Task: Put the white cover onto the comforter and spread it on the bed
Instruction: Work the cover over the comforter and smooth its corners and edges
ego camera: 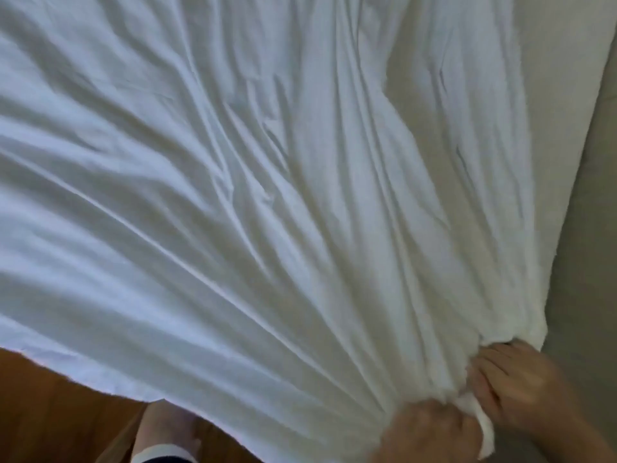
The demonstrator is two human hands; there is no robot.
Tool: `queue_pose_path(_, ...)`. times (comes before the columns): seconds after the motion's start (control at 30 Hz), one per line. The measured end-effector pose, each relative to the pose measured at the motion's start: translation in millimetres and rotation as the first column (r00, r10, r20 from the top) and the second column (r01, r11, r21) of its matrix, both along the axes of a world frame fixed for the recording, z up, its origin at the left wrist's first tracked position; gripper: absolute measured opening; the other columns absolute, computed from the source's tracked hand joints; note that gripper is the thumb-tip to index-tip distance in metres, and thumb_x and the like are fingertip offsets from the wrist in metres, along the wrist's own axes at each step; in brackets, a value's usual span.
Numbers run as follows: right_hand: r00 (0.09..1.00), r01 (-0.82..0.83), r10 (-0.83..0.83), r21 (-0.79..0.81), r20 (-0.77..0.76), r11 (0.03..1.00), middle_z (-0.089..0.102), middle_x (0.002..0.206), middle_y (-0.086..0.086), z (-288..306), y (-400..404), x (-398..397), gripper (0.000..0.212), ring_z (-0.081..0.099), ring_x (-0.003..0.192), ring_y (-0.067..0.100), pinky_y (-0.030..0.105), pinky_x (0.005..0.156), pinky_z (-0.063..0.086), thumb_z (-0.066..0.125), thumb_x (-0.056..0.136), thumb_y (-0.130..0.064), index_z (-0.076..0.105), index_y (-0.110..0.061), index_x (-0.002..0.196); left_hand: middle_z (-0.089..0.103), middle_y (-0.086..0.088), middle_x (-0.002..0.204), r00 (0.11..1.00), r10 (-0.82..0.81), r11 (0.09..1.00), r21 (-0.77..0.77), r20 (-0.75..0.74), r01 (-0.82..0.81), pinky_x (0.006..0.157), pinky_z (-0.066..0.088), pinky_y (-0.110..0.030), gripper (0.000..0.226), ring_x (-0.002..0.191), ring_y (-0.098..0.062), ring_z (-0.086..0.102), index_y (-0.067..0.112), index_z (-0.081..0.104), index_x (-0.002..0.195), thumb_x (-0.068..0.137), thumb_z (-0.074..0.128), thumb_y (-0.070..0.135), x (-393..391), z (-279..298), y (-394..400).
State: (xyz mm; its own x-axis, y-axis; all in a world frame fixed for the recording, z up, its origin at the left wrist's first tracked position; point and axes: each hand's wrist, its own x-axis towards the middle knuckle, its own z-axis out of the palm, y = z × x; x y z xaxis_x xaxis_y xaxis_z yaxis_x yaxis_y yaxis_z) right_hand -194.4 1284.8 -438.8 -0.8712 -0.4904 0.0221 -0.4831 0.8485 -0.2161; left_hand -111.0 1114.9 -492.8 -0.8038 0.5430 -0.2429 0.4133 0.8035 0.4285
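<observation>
A: Nearest, what are the hands doing?

B: The left hand (430,429) is curled into a fist around a bunched corner of the white cover (250,195), a tuft of cloth poking out beside it. The right hand (521,382) pinches the same bunch from the other side, fingers bent into the folds.

A: Why gather it there?

B: Likely to hold the corner fast, perhaps with the comforter's corner inside, though I cannot see the comforter itself. The creases fan out from that grip.

A: And beyond?

B: The cover lies rumpled across the bed (567,78), its near edge hanging over the wooden floor (50,406). It needs smoothing yet.
</observation>
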Motion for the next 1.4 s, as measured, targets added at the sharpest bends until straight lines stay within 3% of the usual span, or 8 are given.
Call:
queue_pose_path(0.27,0.866,0.479,-0.491,0.122,0.095,0.869,0.060,0.079,0.012,-79,3,42,0.024,0.057,0.076,0.033,0.037,0.078,0.040,0.051,0.086,-0.022,0.062,-0.004,0.075,0.062,0.002,0.101,0.898,-0.286,0.958,0.101,0.335,0.268,0.087,0.044,-0.031,0.035,0.088,-0.018,0.056,0.020,0.064,0.109,0.082,0.043,0.023,-15,-27,11)
queue_pose_path(0.43,0.346,0.938,-0.928,-0.053,0.136,0.342,0.046,0.135,0.019,-75,-61,75,0.051,0.039,0.123,0.031,0.036,0.103,0.033,0.070,0.084,-0.025,0.049,-0.004,0.125,0.067,-0.003,0.099,0.947,-0.200,0.916,0.390,0.250,0.090,0.074,0.055,-0.034,0.022,0.086,-0.020,0.064,0.015,0.065,0.102,0.085,0.051,0.015,-49,-6,-28)
queue_pose_path(0.6,-0.184,0.966,-0.825,-0.057,0.535,-0.252,0.054,0.130,0.005,-74,-85,88,0.065,0.054,0.115,0.020,0.031,0.092,0.045,0.072,0.084,-0.025,0.040,-0.011,0.140,0.064,-0.015,0.114,0.999,-0.019,0.935,0.353,-0.031,0.029,0.088,0.052,-0.040,0.033,0.105,-0.031,0.061,0.006,0.065,0.107,0.077,0.055,-0.004,-86,-16,-39)
queue_pose_path(0.77,-0.205,0.943,-0.710,-0.059,0.674,-0.328,0.060,0.075,-0.001,-70,-67,83,0.012,0.058,0.067,0.011,0.015,0.062,0.049,0.057,0.082,0.007,0.059,-0.004,0.085,0.058,-0.018,0.127,0.973,-0.206,0.925,0.303,-0.104,0.228,0.097,0.048,-0.042,0.041,0.120,-0.031,0.053,0.007,0.062,0.117,0.078,0.054,-0.003,-96,-28,-14)
queue_pose_path(0.97,-0.106,0.849,-0.454,-0.156,0.885,-0.504,0.036,0.044,-0.011,-39,-29,94,0.050,0.033,0.043,0.004,0.015,0.042,0.024,0.034,0.064,0.029,0.028,-0.018,0.050,0.032,-0.015,0.154,0.938,-0.324,0.941,0.054,-0.123,0.333,0.113,0.024,-0.059,0.052,0.143,-0.034,0.027,0.018,0.033,0.146,0.099,0.034,0.039,-92,-57,-21)
queue_pose_path(1.1,-0.091,0.777,-0.345,-0.150,0.934,-0.611,0.044,0.054,-0.001,-53,-32,103,0.024,0.039,0.055,0.015,0.018,0.049,0.029,0.038,0.058,0.019,0.044,-0.004,0.056,0.029,-0.017,0.155,0.940,-0.323,0.945,0.003,-0.109,0.326,0.113,0.019,-0.062,0.055,0.145,-0.035,0.022,0.015,0.030,0.147,0.098,0.035,0.040,-89,-65,-27)
queue_pose_path(1.27,-0.107,0.884,-0.531,-0.165,0.840,-0.439,0.063,0.103,-0.006,-67,-26,106,0.053,0.059,0.092,0.006,0.025,0.082,0.053,0.051,0.075,0.018,0.059,-0.020,0.111,0.052,-0.019,0.135,0.851,-0.495,0.827,0.205,-0.174,0.523,0.113,0.024,-0.057,0.039,0.133,-0.035,0.041,0.009,0.061,0.120,0.094,0.051,0.036,-89,-53,-12)
queue_pose_path(1.4,0.543,0.816,-0.830,-0.317,0.130,0.484,0.051,0.131,0.011,-73,-38,111,0.049,0.046,0.123,0.023,0.029,0.109,0.034,0.053,0.076,0.002,0.051,-0.009,0.124,0.060,-0.011,0.115,0.659,-0.721,0.636,0.175,-0.213,0.752,0.113,0.027,-0.048,0.029,0.118,-0.033,0.050,0.010,0.068,0.103,0.091,0.058,0.035,-100,-49,-16)
